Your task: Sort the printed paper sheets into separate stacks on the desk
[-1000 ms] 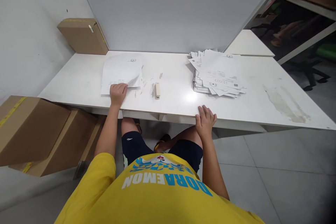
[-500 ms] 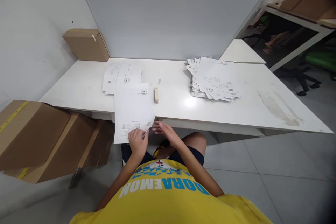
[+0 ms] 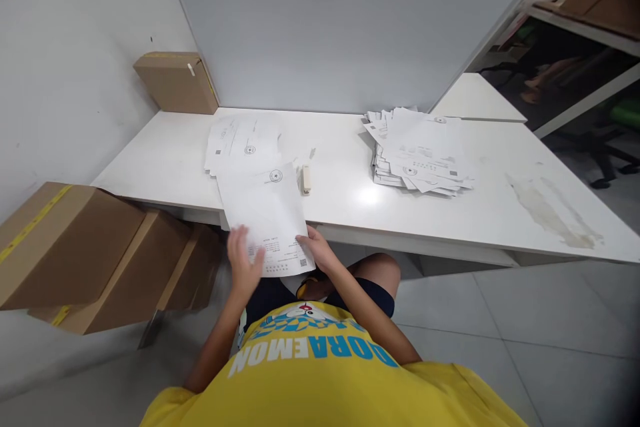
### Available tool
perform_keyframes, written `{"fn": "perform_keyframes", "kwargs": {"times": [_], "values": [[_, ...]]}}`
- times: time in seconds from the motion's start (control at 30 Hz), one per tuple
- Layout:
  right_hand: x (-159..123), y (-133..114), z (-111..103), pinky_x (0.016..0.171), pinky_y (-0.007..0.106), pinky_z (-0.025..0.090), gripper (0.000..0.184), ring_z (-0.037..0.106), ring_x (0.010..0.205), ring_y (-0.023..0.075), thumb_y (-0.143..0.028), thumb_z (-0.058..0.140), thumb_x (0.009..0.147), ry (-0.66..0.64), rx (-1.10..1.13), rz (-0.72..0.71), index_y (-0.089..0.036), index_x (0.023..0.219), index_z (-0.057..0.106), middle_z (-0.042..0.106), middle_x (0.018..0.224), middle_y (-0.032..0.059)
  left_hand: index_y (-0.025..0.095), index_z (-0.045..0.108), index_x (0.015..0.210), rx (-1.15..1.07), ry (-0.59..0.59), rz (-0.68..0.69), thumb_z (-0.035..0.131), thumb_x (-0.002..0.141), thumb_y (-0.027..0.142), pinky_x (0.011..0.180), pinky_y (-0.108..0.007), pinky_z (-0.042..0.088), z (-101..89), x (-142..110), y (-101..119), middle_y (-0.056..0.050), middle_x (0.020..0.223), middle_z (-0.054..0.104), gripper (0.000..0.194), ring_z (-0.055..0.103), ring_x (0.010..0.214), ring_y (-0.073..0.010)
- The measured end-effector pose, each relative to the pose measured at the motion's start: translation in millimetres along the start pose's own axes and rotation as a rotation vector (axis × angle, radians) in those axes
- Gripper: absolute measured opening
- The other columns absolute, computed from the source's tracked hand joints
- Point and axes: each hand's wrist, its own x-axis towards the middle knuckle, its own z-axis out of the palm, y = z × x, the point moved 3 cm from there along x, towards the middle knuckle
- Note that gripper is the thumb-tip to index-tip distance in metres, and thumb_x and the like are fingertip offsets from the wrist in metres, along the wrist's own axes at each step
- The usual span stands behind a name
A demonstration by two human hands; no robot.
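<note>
A printed paper sheet (image 3: pixel 265 207) with a round seal lies slanted over the table's front edge, its lower part hanging towards me. My right hand (image 3: pixel 321 252) grips its right edge between thumb and fingers. At the lower left edge, my left hand (image 3: pixel 243 268) has its fingers spread, slightly blurred, and seems to hold nothing; whether it touches the paper I cannot tell. Just right of the sheet stands a small cream block (image 3: pixel 307 179) with dark markings at its near end. Behind the sheet lies a spread of similar papers (image 3: pixel 235 140).
A taller, untidy paper pile (image 3: pixel 415 147) sits on the right of the white table (image 3: pixel 340 207). One cardboard box (image 3: pixel 177 83) stands in the back left corner. More boxes (image 3: pixel 65 240) are by the table's left front. A grey panel (image 3: pixel 320 27) rises behind.
My right hand has taken hold of the sheet's right edge. My left hand has let go of the lower edge and moved left, fingers opening. The sheet has turned to a slant.
</note>
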Motion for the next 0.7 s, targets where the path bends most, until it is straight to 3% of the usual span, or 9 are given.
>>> {"fn": "perform_keyframes", "kwargs": {"times": [0.07,0.13,0.2,0.4,0.53,0.7], "values": [[-3,1,-2,0.086,0.042,0.053,0.049,0.068,0.103,0.0300,-0.043,0.077,0.068,0.004,-0.004,-0.015,-0.025,0.113,0.069,0.075,0.111,0.0069,0.022,0.043,0.140,-0.113,0.154,-0.307,0.064,0.084,0.038,0.117,-0.053,0.032,-2.8,15,-30,-0.018,0.149,0.044,0.062,0.038,0.143,-0.0341],[-6,1,-3,0.084,0.042,0.054,0.051,0.069,0.099,0.0300,-0.047,0.079,0.067,-0.002,-0.008,-0.013,-0.023,0.112,0.069,0.075,0.110,0.0078,0.023,0.043,0.137,-0.350,0.113,-0.551,0.066,0.082,0.040,0.105,-0.050,0.046,1.8,27,-53,-0.019,0.141,0.052,0.063,0.054,0.129,-0.0319],[-7,2,-4,0.079,0.040,0.054,0.053,0.071,0.093,0.0288,-0.051,0.080,0.067,-0.008,-0.023,0.008,-0.022,0.110,0.069,0.076,0.108,0.0088,0.022,0.047,0.131,-0.538,0.055,-0.672,0.070,0.079,0.041,0.093,-0.044,0.055,4.7,35,-65,-0.017,0.128,0.063,0.060,0.065,0.114,-0.0291],[-2,7,-11,0.064,0.033,0.050,0.050,0.069,0.073,0.0245,-0.065,0.075,0.066,0.012,-0.120,0.027,-0.019,0.086,0.073,0.077,0.087,0.0097,0.018,0.063,0.097,-0.619,0.019,-0.669,0.081,0.066,0.047,0.075,-0.037,0.058,-3.7,36,-68,-0.010,0.102,0.073,0.046,0.070,0.090,-0.0258],[0,5,-12,0.065,0.032,0.048,0.051,0.066,0.071,0.0223,-0.071,0.067,0.071,0.040,-0.128,-0.025,-0.020,0.076,0.068,0.073,0.078,0.0066,0.016,0.067,0.094,-0.605,0.030,-0.695,0.082,0.062,0.055,0.069,-0.033,0.056,-5.4,32,-68,-0.010,0.094,0.074,0.053,0.070,0.083,-0.0246],[0,2,-10,0.064,0.029,0.045,0.043,0.061,0.070,0.0192,-0.063,0.072,0.069,0.033,-0.138,-0.084,-0.022,0.076,0.062,0.068,0.076,0.0019,0.014,0.067,0.091,-0.596,0.047,-0.707,0.080,0.061,0.064,0.061,-0.028,0.051,-4.6,29,-68,-0.008,0.084,0.073,0.060,0.067,0.073,-0.0207]]}}
